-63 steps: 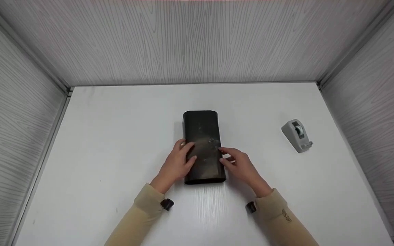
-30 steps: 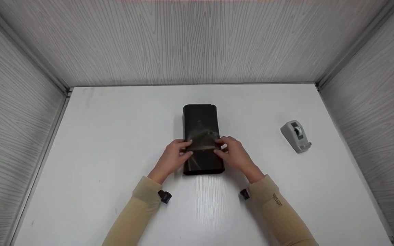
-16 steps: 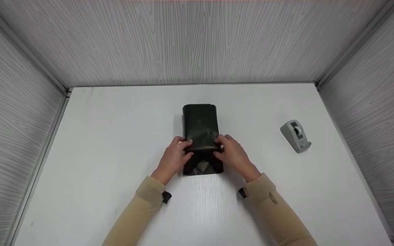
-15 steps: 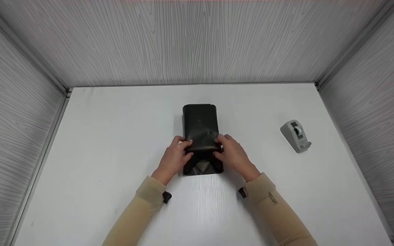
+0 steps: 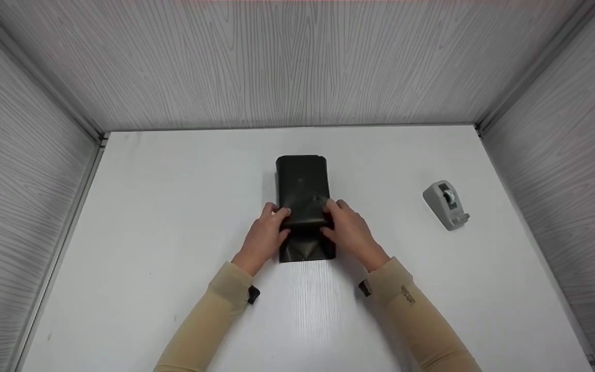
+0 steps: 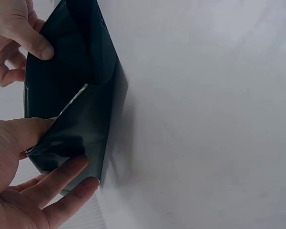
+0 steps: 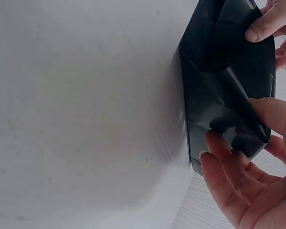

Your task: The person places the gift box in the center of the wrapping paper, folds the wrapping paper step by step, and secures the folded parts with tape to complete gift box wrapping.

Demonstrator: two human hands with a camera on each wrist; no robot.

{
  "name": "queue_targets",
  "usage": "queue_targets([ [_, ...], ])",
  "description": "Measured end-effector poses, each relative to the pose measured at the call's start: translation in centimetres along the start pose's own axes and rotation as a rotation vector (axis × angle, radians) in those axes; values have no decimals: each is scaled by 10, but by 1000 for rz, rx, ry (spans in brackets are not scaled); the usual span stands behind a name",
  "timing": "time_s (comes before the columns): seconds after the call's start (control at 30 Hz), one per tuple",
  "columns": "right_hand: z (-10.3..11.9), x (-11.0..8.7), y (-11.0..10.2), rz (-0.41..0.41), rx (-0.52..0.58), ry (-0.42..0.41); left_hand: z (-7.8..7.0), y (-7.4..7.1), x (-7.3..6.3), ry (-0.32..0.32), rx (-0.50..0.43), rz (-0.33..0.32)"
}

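Note:
A black wrapped package [image 5: 302, 181] lies lengthwise on the white table, its near end facing me with the wrapping loose. My left hand [image 5: 262, 235] grips the left side of that end, and my right hand [image 5: 351, 232] grips the right side. In the left wrist view the left thumb sits inside a folded side flap [image 6: 86, 119], with fingers spread along its outside. The right wrist view shows the right thumb and fingers pinching the opposite side flap [image 7: 214, 98] the same way. A pointed lower flap [image 5: 305, 250] of wrapping lies out flat toward me.
A grey tape dispenser [image 5: 446, 205] with a roll in it stands on the table [image 5: 147, 232] to the right. Grey wood-grain panels [image 5: 287, 62] enclose the table at the back and both sides. Black wrist cameras hang below both tan cuffs.
The package has shifted away from me. Both hands have closed in on its near end, whose side flaps are now folded inward, leaving the lower flap spread out.

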State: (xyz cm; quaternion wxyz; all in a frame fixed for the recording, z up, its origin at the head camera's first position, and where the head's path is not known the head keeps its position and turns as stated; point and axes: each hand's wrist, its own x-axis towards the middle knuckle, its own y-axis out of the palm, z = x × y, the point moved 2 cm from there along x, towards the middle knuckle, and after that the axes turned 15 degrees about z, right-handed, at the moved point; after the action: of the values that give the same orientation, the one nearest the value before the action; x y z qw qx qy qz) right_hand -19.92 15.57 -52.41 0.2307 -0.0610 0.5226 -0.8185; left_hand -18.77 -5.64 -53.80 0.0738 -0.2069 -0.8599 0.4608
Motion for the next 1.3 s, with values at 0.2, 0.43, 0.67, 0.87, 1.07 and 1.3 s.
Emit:
queue_targets([
  [0.2,1,0,1,-64,2,-34,-1,-1,1,-14,1,10],
  [0.43,5,-1,3,-52,-7,-25,-1,1,1,-18,9,9],
  [0.67,7,2,4,-12,35,47,-2,2,0,-6,14,-3],
  [0.87,5,8,7,-33,-34,11,-1,5,-1,18,51,-5],
  [1.07,6,12,9,-33,-99,1,-2,7,0,32,81,-17],
  [1.3,7,13,9,-39,-115,10,-2,10,2,3,102,1],
])
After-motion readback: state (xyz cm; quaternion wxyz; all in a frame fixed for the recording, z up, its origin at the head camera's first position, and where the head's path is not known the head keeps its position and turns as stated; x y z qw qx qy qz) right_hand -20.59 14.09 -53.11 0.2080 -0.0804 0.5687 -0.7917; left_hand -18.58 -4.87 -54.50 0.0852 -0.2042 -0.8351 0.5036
